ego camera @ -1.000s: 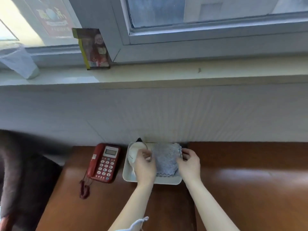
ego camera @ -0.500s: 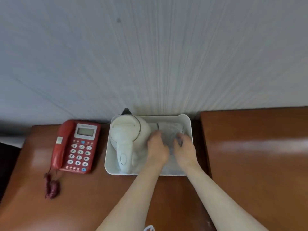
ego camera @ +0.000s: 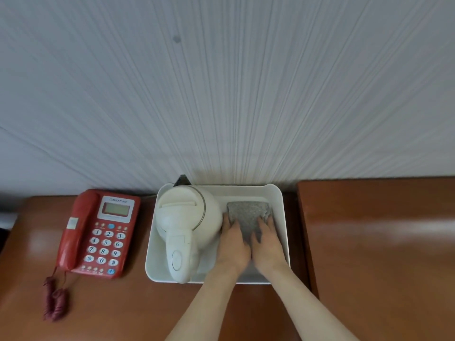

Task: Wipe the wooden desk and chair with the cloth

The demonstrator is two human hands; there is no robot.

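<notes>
A folded grey cloth (ego camera: 247, 212) lies in the right half of a white tray (ego camera: 283, 217) on the brown wooden desk (ego camera: 118, 313). My left hand (ego camera: 232, 248) and my right hand (ego camera: 268, 247) lie side by side on the cloth's near part, palms down, fingers fairly straight and pressing on it. The near edge of the cloth is hidden under my hands. No chair is in view.
A white electric kettle (ego camera: 187, 217) fills the tray's left half, right beside my left hand. A red desk phone (ego camera: 98, 235) with a coiled cord sits to the left. A second wooden surface (ego camera: 381, 254) adjoins on the right. A ribbed white wall (ego camera: 221, 94) rises behind.
The view has tilted down from the window to the desk. My hands, earlier at the cloth's two sides, have come together on top of it, and the cloth now lies flat in the tray.
</notes>
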